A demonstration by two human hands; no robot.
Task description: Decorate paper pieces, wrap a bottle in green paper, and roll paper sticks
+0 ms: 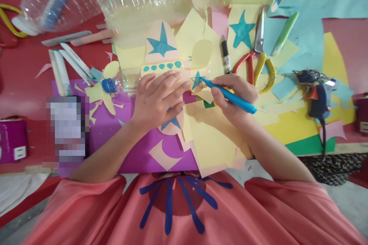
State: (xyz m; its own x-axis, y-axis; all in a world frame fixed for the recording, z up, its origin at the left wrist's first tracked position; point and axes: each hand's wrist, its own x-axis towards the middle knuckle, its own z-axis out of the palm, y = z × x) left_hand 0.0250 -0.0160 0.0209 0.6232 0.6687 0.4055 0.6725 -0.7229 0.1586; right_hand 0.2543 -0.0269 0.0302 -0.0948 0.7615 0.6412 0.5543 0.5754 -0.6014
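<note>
I see the right grip (234, 97) clenched around the blue pen (244, 105), its tip on a small star (197, 81) on the yellow paper piece (201, 55) just ahead of the fingers. The left grip (156, 99) lies flat and released, holding nothing, pressing the papers down just beside the pen tip. I judge this small star barely begun, mostly outline, while the large star (161, 42) and the row of dots (161, 66) just beyond the left grip are fully blue; the scissors (258, 57) lie apart on the surface (28, 72) beyond the right grip.
</note>
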